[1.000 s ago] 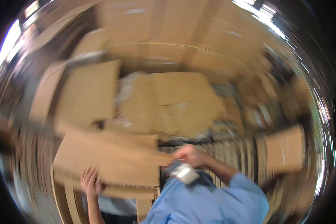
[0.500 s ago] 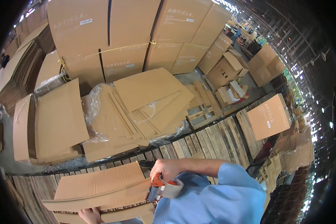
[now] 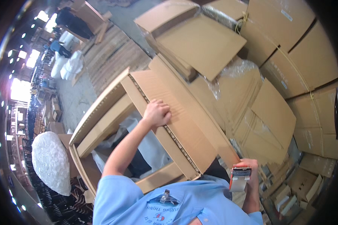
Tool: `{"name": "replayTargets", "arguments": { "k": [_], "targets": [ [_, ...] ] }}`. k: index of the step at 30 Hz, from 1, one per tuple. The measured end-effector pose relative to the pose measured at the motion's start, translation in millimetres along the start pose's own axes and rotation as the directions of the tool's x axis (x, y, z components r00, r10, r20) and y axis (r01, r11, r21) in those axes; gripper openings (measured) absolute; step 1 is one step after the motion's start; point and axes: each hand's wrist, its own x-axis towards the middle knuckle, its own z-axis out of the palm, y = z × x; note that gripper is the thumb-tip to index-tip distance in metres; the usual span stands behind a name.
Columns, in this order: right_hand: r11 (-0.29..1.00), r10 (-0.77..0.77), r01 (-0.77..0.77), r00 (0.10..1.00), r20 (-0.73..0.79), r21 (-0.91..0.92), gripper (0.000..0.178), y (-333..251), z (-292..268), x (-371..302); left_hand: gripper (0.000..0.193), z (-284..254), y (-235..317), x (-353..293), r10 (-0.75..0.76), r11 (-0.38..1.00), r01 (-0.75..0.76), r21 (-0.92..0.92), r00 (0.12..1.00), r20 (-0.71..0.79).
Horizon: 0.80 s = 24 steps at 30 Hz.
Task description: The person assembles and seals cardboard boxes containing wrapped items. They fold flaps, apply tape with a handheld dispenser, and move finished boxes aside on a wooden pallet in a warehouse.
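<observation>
A large open carton (image 3: 90,118) fills the middle, with cardboard strips along its inner rim. Inside it lies something in whitish wrapping (image 3: 152,150) with dark patches, which I cannot make out. My left hand (image 3: 157,113) is closed over the inner edge of a raised cardboard flap (image 3: 176,116), about halfway along it. At the carton's right corner my right hand (image 3: 252,170) grips a red tape dispenser (image 3: 240,176). The dispenser is next to the end of an outer long flap (image 3: 191,101); whether they touch is unclear.
Flat cardboard sheets (image 3: 270,116) and plastic film lie to the right, before tall stacked cartons (image 3: 308,67) tied with yellow cord. Far left are a white wrapped bundle (image 3: 50,161), a slatted wooden platform (image 3: 112,56) and two people (image 3: 73,22) working. Opened boxes (image 3: 304,183) stand lower right.
My view has swung to the left, showing the carton's open inside. My left hand still grips cardboard at the carton. The tape dispenser stays in my right hand, now by the carton's right corner.
</observation>
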Motion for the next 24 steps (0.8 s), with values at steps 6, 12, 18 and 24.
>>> {"name": "replayTargets", "arguments": {
  "k": [6, 12, 18, 24],
  "targets": [
    [0.917, 0.211, -0.177, 0.976, -0.056, 0.356, 0.023, -22, 21, -32, 0.020, -14, -3, -14, 0.222, 0.975, -0.221, 0.026, 0.973, -0.067],
    [0.971, 0.212, -0.196, 0.971, -0.113, 0.134, 0.027, -37, 4, -87, 0.024, -95, 5, -14, 0.393, 0.910, -0.414, -0.004, 0.867, -0.307],
    [0.842, 0.397, -0.220, 0.871, -0.291, 0.493, 0.013, -10, 8, -116, 0.052, 30, -78, -8, 0.002, 0.998, 0.025, 0.054, 0.893, -0.450],
    [0.360, 0.619, -0.272, 0.786, -0.010, 0.892, 0.046, 25, 7, -131, 0.051, 16, -34, -1, -0.062, 0.997, 0.047, -0.064, 0.961, -0.271]
  ]
}}
